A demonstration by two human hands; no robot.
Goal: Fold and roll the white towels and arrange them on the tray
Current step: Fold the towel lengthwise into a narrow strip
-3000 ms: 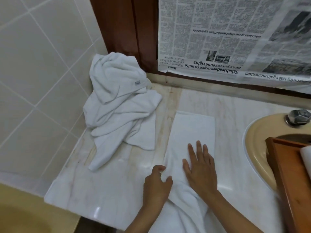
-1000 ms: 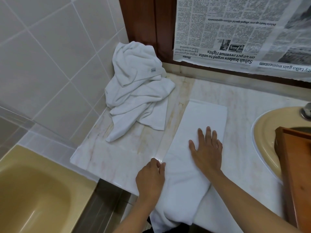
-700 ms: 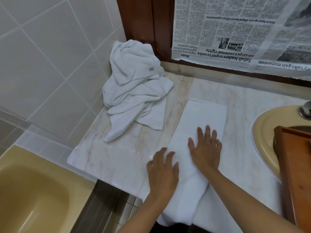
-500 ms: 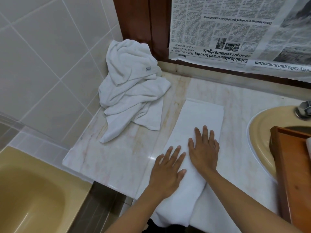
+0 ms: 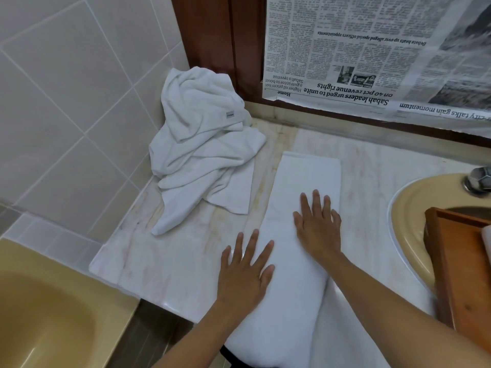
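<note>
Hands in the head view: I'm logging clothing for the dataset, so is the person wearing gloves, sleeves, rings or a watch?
The left hand and right hand are bare: no gloves, and no rings show on the fingers. No watch or band at either wrist. Both arms are uncovered to the frame's edge; no sleeve shows.

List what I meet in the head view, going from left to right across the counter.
yellow tub → crumpled towels → left hand → right hand → sink basin → wooden tray. The folded towel lies under both hands, so I leave it out.
</note>
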